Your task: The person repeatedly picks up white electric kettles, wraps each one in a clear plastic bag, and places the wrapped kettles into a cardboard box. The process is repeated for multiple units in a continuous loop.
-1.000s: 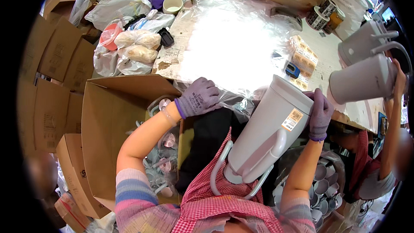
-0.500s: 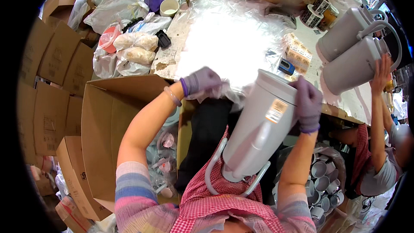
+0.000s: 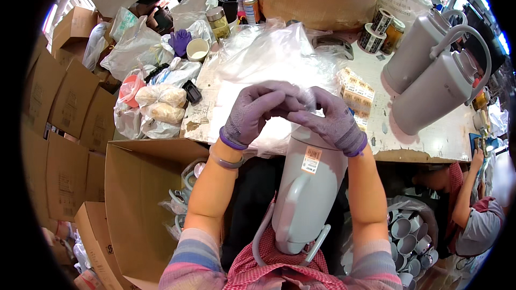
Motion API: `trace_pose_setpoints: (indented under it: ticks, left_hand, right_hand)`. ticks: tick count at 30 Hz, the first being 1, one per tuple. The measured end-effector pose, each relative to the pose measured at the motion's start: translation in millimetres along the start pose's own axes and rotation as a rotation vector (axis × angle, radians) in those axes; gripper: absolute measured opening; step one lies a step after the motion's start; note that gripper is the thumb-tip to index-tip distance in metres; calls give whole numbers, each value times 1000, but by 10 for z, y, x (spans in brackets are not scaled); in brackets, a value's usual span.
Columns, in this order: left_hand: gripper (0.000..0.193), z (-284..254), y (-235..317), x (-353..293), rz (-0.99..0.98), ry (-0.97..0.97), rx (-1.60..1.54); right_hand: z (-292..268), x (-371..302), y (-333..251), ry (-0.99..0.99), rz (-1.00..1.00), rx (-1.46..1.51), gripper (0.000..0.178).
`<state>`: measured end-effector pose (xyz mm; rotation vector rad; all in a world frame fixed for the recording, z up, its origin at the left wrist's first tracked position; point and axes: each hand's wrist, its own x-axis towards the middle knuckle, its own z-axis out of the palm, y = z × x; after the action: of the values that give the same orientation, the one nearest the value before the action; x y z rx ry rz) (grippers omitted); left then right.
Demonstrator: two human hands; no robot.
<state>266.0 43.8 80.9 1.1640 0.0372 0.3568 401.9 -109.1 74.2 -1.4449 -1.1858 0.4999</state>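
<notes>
Clear plastic film (image 3: 307,96) appears to be pinched between the fingertips of the left hand (image 3: 251,113) and right hand (image 3: 333,123), brought together over the bench (image 3: 424,145) edge. Its layers are best parted by a light rub (slick film slips easily from gloves), with the jug (image 3: 322,198) held steady. The smooth, pale grey jug is propped aslant in the lap, its carrying handle (image 3: 257,239) nearest the body, a white-and-orange label (image 3: 312,159) on its side.

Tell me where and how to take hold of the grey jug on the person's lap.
The side handle looks best, taken from above on the person's side: it stands out from the grey jug and faces up toward the person. A second hand could steady the broad body, since the jug leans, its lower end at the checked apron.
</notes>
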Motion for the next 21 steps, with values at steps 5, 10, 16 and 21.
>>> trace_pose_setpoints:
  ticks: [5, 10, 16, 21]
  left_hand:
    - [34, -157, -65, -46, 22, 183, 268]
    - [28, 86, -43, -161, 363, 48, 724]
    - [24, -19, -161, -143, 130, 175, -66]
    - [44, -194, -323, -338, 405, -28, -638]
  right_hand:
    - [-186, 57, -11, -164, 68, 59, 29]
    - [-100, -4, -232, -47, 104, -210, 28]
    - [-397, -29, -1, 171, -173, -188, 42]
    - [-1084, -357, 686, 966, -151, -568, 16]
